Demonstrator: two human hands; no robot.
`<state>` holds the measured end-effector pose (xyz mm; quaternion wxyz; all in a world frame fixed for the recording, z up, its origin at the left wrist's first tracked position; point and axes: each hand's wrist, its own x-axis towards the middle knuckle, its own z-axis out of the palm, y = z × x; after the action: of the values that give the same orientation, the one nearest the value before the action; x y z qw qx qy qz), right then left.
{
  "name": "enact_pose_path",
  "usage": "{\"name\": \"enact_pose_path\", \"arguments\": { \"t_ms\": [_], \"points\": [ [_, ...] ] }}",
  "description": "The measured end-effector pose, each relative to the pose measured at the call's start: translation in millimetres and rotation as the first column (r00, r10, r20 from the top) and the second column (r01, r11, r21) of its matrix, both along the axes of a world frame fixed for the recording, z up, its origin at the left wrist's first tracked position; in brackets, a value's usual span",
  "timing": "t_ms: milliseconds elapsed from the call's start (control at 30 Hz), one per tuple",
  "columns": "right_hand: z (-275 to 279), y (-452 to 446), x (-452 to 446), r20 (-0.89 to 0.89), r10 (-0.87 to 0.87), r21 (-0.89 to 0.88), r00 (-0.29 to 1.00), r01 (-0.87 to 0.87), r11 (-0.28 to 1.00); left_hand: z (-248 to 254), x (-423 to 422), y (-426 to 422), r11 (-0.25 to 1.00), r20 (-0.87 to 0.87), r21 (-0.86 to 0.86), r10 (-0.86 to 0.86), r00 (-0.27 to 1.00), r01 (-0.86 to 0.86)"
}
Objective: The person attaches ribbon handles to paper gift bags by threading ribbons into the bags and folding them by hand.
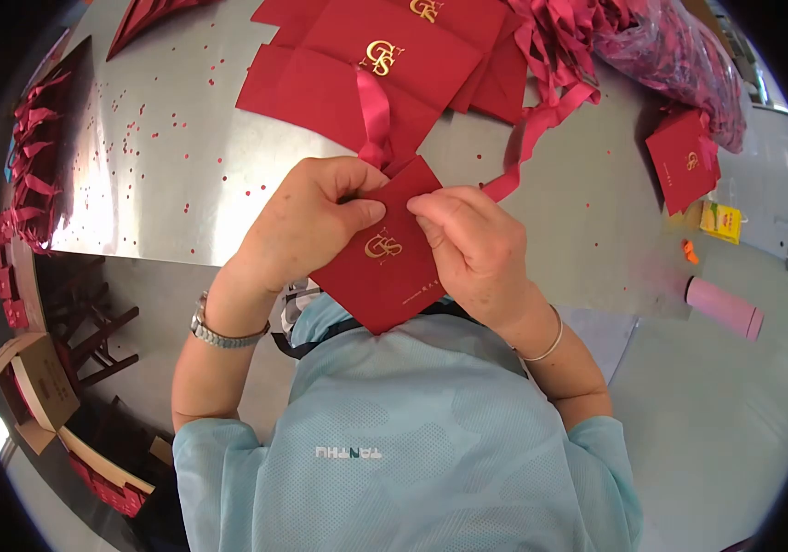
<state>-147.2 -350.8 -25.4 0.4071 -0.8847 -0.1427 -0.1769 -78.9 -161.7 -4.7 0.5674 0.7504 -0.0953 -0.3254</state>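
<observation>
A red card bag with a gold logo point(376, 285) is held tilted in front of my chest. My left hand point(307, 216) grips its upper left edge, thumb on the front face. At its upper right edge, my right hand point(472, 244) pinches with thumb and index finger; what lies between these fingertips is too small to make out. A pink ribbon point(374, 115) rises behind the bag near my left fingers. Another ribbon point(527, 147) runs from a ribbon heap to behind my right hand. Flat red bags with gold logos point(339, 87) lie just beyond my hands.
The metal table point(201, 198) bears scattered red dots. A ribbon heap point(555, 41) and plastic-wrapped bundle point(679, 60) lie at the back right. On the right are red bags point(679, 161), a yellow packet point(720, 222) and a pink bottle point(725, 308). Ribboned bags point(37, 166) line the left edge.
</observation>
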Motion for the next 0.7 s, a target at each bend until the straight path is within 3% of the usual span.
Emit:
{"name": "enact_pose_path", "arguments": {
  "t_ms": [67, 167, 267, 367, 600, 700],
  "points": [
    [4.7, 1.6, -0.6, -0.013, 0.008, -0.024, 1.000, -0.008, 1.000, 1.9, 2.3, 3.2, 0.994, -0.215, -0.097, 0.036, 0.976, -0.058],
    [9.7, 7.2, -0.1, -0.013, -0.002, -0.046, 1.000, 0.002, 0.999, -8.2, 2.5, 7.0, 0.979, -0.343, -0.181, 0.026, 0.939, -0.093],
    [10.5, 10.5, 0.1, -0.004, -0.032, -0.051, 0.999, 0.031, 0.998, -16.9, 1.0, 7.9, 0.940, -0.435, -0.318, -0.028, 0.900, -0.125],
    [7.3, 9.7, 2.2, -0.006, -0.023, -0.055, 1.000, 0.022, 0.998, -15.6, 1.7, 8.2, 0.939, -0.465, -0.316, -0.026, 0.885, -0.138],
    [13.8, 13.6, 5.2, -0.042, 0.012, -0.074, 0.999, -0.016, 0.997, -14.1, -3.8, 8.6, 0.959, -0.348, -0.260, 0.017, 0.937, -0.114],
    [18.4, 16.5, 8.5, -0.041, 0.029, -0.164, 0.999, -0.035, 0.986, -13.2, -9.7, 6.8, 0.965, -0.201, -0.240, 0.059, 0.978, -0.107]
  ]
}}
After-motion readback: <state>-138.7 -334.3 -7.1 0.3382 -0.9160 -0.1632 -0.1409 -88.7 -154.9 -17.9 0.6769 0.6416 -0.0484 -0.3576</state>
